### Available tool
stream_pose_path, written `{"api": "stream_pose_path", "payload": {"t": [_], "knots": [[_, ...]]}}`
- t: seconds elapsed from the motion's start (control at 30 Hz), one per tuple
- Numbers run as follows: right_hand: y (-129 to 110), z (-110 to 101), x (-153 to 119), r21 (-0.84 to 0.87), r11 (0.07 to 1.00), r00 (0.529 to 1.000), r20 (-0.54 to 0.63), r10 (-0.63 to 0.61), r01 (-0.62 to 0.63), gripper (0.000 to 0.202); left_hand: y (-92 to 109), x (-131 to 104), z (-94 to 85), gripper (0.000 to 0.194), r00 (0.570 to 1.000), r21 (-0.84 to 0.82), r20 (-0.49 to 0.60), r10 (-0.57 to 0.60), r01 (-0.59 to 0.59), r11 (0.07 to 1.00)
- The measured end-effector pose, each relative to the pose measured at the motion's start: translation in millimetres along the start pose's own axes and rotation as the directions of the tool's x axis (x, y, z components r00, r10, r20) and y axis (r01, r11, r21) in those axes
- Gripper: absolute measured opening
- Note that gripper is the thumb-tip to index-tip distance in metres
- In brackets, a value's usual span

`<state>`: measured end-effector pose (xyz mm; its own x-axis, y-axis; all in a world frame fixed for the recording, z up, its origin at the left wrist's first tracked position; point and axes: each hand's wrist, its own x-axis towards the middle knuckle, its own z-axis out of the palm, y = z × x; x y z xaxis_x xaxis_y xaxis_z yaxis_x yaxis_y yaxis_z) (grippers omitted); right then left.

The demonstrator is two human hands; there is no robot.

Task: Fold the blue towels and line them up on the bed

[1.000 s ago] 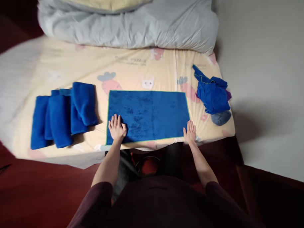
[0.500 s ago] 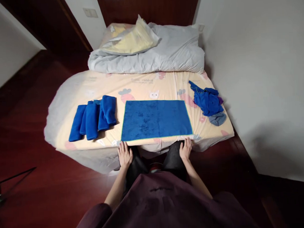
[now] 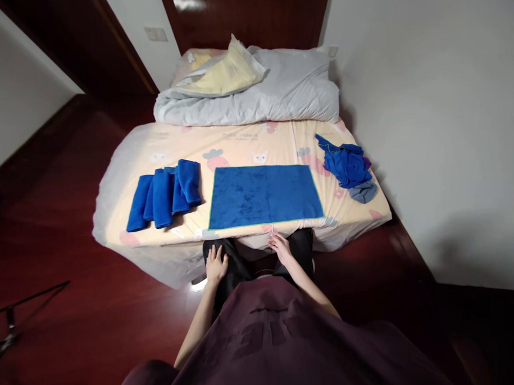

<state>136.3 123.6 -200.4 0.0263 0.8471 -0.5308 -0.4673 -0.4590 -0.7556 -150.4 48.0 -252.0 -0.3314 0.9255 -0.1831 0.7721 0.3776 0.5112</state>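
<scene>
A blue cloth point(image 3: 265, 195) with a thin green edge lies flat on the bed near its front edge. My left hand point(image 3: 216, 264) rests on my dark trouser leg below the cloth's left corner, fingers spread and holding nothing. My right hand point(image 3: 281, 246) is at the bed's front edge, just below the middle of the cloth, its fingers apart with nothing in them. Several rolled or folded blue cloths point(image 3: 162, 200) lie side by side on the left of the bed. On the right is a crumpled pile of blue cloths point(image 3: 347, 164), with a grey-blue piece point(image 3: 363, 192) beside it.
The bed point(image 3: 242, 145) has a patterned peach sheet. A grey quilt point(image 3: 296, 95) and a pale yellow pillow point(image 3: 231, 72) are at its far end. A wall point(image 3: 427, 125) rises on the right, and a black stand point(image 3: 11, 324) is on the floor at far left.
My right hand has moved left from the cloth's right corner to below its middle. My left hand has shifted slightly right, off the bed's edge onto my leg. The view has shifted slightly.
</scene>
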Motion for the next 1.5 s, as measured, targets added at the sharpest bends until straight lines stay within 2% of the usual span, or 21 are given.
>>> {"api": "stream_pose_path", "payload": {"t": [0.07,0.2,0.33,0.4,0.5,0.57,0.63,0.73,0.8,0.9,1.03,1.13,1.3,1.5], "knots": [[-3,13,9,0.093,0.993,0.998,-0.005,0.068,-0.067,0.037,3,0,0.6,0.060,1.000,0.002,-0.015,-0.002,0.002,1.000],[-4,29,26,0.159,0.983,0.995,-0.031,0.092,-0.086,0.034,6,-4,1.3,0.059,1.000,0.046,-0.001,0.010,-0.010,0.999],[3,37,39,0.210,0.974,0.994,-0.055,0.095,-0.082,0.031,13,0,-4.8,0.056,0.996,0.149,0.089,0.013,-0.026,0.989],[6,40,44,0.202,0.977,0.995,-0.059,0.076,-0.063,0.029,23,14,-13.9,0.049,0.986,0.157,0.140,0.092,-0.114,0.981],[9,45,52,0.200,0.978,0.991,-0.106,0.086,-0.064,0.029,54,57,-32.2,0.043,0.943,0.109,0.138,0.304,-0.319,0.941],[10,48,58,0.214,0.973,0.982,-0.149,0.118,-0.084,0.029,86,97,-42.2,0.044,0.896,0.090,0.127,0.426,-0.438,0.894],[11,50,62,0.215,0.972,0.975,-0.174,0.135,-0.096,0.029,126,142,-46.7,0.044,0.832,0.073,0.172,0.527,-0.544,0.836],[15,49,67,0.209,0.973,0.969,-0.198,0.144,-0.102,0.030,190,209,-42.8,0.043,0.733,0.065,0.296,0.613,-0.656,0.752],[16,45,68,0.223,0.969,0.966,-0.207,0.154,-0.107,0.033,230,251,-35.8,0.044,0.701,0.117,0.379,0.604,-0.683,0.721],[16,38,66,0.275,0.952,0.966,-0.176,0.188,-0.135,0.039,279,304,-22.5,0.048,0.722,0.243,0.449,0.526,-0.665,0.706],[12,31,62,0.296,0.928,0.957,-0.113,0.268,-0.225,0.041,316,355,-1.9,0.049,0.776,0.286,0.437,0.454,-0.599,0.748],[12,27,62,0.222,0.939,0.955,-0.082,0.286,-0.262,0.035,330,382,12.8,0.046,0.802,0.249,0.400,0.444,-0.561,0.790],[14,25,68,-0.042,0.982,0.982,-0.017,0.186,-0.186,0.037,348,417,28.5,0.044,0.853,0.199,0.336,0.400,-0.479,0.855],[-1,30,71,-0.438,0.891,0.986,0.049,0.158,-0.121,0.044,361,440,39.4,0.041,0.895,0.197,0.337,0.292,-0.370,0.908]]}}
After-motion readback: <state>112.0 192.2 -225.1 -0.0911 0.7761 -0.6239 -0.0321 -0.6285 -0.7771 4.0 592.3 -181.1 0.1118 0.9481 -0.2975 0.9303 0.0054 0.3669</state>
